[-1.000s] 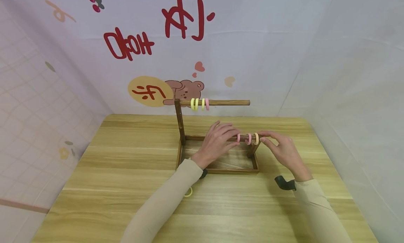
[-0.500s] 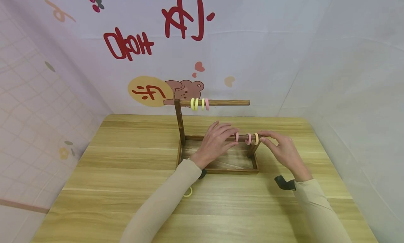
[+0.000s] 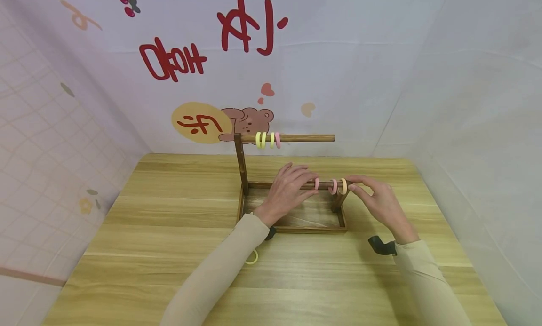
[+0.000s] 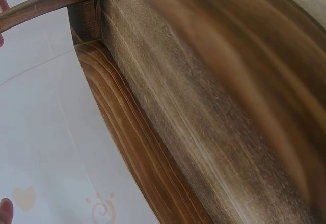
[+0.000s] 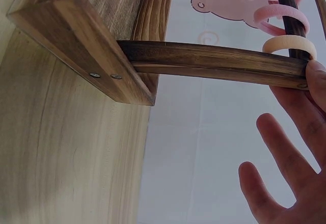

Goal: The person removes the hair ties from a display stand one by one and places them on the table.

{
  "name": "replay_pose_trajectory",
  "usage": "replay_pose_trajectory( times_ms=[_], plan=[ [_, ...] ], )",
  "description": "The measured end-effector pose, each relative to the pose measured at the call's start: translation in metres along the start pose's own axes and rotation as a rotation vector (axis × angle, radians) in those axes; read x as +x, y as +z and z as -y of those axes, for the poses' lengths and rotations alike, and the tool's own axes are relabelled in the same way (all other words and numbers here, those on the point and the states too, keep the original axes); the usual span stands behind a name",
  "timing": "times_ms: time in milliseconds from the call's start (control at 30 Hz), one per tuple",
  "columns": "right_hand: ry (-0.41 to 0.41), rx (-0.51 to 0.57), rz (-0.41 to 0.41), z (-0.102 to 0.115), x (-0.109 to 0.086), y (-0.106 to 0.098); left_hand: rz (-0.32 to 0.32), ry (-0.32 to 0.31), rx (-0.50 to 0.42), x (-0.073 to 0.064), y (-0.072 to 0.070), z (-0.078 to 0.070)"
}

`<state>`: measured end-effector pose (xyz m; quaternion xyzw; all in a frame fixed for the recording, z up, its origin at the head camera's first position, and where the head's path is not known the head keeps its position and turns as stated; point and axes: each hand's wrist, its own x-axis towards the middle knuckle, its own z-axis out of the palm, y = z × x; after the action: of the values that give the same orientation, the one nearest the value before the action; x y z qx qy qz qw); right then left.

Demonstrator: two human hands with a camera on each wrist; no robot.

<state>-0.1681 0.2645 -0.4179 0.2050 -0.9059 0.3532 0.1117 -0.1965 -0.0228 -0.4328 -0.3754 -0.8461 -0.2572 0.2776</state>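
Observation:
A dark wooden rack (image 3: 242, 163) with a tray base carries two rods, one high at the back and one lower in front. My left hand (image 3: 285, 192) pinches a pink hair tie (image 3: 316, 184) looped round the lower rod. To its right on that rod hang another pink hair tie (image 3: 333, 186) and a cream one (image 5: 290, 44). With thumb and forefinger, my right hand (image 3: 381, 201) grips the rack's right end, where the rod meets its upright (image 5: 214, 61). Its other fingers (image 5: 282, 145) are spread. Only fingertips show in the left wrist view.
Yellow hair ties (image 3: 264, 140) and a pink one (image 3: 277, 140) hang on the upper rod (image 3: 311, 138). A yellow hair tie (image 3: 253, 257) lies on the wooden table (image 3: 322, 279) beside the left forearm. White printed cloth (image 3: 338, 72) stands behind and at both sides.
My left hand has slid the pink hair tie a little to the left along the lower rod, widening its gap from the other pink one. My right hand has stayed in place.

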Motion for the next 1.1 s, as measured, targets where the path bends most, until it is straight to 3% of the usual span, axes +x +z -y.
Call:
replay_pose_trajectory(
  times_ms=[633, 1100],
  plan=[
    [0.000, -0.007, 0.001, 0.0012, 0.0003, -0.0005, 0.001, 0.007, 0.031, -0.0040, -0.0053, 0.0022],
    [0.010, -0.004, 0.004, 0.0015, 0.0001, -0.0001, -0.033, 0.023, 0.018, -0.0091, -0.0072, 0.0065]
  ],
)
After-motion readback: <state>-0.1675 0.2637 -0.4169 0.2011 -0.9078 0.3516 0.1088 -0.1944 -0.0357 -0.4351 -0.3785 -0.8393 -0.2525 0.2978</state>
